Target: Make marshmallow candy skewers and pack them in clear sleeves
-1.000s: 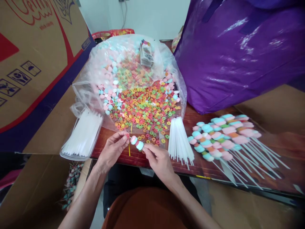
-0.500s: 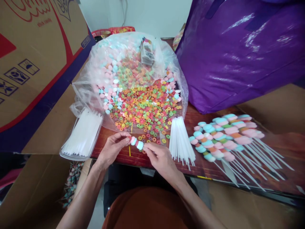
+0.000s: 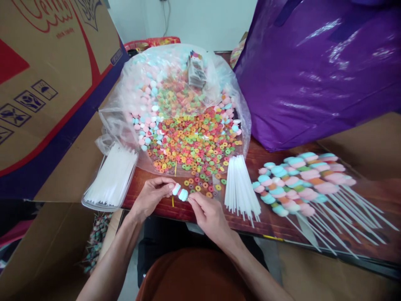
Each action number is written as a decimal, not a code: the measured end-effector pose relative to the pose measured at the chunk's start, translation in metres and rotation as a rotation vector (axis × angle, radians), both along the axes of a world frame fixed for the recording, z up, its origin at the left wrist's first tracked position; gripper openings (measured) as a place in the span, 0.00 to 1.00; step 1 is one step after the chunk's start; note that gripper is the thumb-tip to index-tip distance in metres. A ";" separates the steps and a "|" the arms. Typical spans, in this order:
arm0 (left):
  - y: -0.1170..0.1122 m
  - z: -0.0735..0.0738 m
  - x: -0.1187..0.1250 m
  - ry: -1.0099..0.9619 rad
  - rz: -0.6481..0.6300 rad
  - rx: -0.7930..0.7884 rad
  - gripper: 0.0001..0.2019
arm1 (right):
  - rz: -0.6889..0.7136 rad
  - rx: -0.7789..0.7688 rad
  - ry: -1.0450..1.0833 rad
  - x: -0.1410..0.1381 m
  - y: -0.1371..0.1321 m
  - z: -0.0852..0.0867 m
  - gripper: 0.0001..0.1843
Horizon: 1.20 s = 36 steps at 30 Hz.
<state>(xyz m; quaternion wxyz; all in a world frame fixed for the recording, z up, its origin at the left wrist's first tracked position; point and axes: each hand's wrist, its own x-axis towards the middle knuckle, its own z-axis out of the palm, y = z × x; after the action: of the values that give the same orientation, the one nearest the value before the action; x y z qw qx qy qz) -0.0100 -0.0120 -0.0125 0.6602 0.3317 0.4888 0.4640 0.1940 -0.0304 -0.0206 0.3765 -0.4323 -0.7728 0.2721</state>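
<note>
Over the table's front edge, both hands meet at a marshmallow candy skewer (image 3: 180,192). Pink, white and pale blue pieces show on it, with a small reddish piece between them. My left hand (image 3: 154,194) is closed on its left end, thumb and fingers pinching there and hiding that end. At the other end, my right hand (image 3: 205,209) has its fingers closed just past the blue marshmallow, where the stick is mostly hidden. Behind my hands lie loose gummy rings (image 3: 203,184) in several colours, spilling from a heap in a clear plastic bag (image 3: 114,110).
White sticks (image 3: 109,175) fill a clear tray at left; another stick bundle (image 3: 241,188) lies right of my hand. Finished-looking candy skewers (image 3: 294,179) are piled farther right. A cardboard box (image 3: 62,83) stands left, a purple bag (image 3: 313,79) at back right.
My left fingertips now cover more of the skewer's left end, so fewer pieces show there. My right hand keeps its grip on the other end. The view has shifted slightly.
</note>
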 end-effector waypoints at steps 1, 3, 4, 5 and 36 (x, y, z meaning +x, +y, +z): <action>0.000 0.001 0.001 -0.027 0.008 -0.022 0.14 | -0.016 0.025 0.012 -0.003 -0.002 0.000 0.12; 0.000 0.003 0.004 -0.077 0.028 -0.059 0.15 | -0.047 0.055 0.031 -0.009 -0.003 0.000 0.12; 0.000 0.004 0.005 -0.098 0.034 -0.073 0.15 | -0.056 0.061 0.034 -0.012 -0.003 0.000 0.12; 0.000 0.005 0.006 -0.117 0.038 -0.081 0.15 | -0.056 0.063 0.035 -0.014 -0.003 0.001 0.13; 0.129 0.010 -0.023 1.402 0.216 0.269 0.10 | -0.151 -0.108 0.063 -0.017 0.008 0.004 0.14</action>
<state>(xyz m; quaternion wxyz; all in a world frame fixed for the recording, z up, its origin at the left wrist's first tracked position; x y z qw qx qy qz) -0.0333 0.1169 -0.0022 0.0951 0.5795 0.7662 0.2609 0.1771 -0.0220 -0.0166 0.3963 -0.5001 -0.7101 0.2977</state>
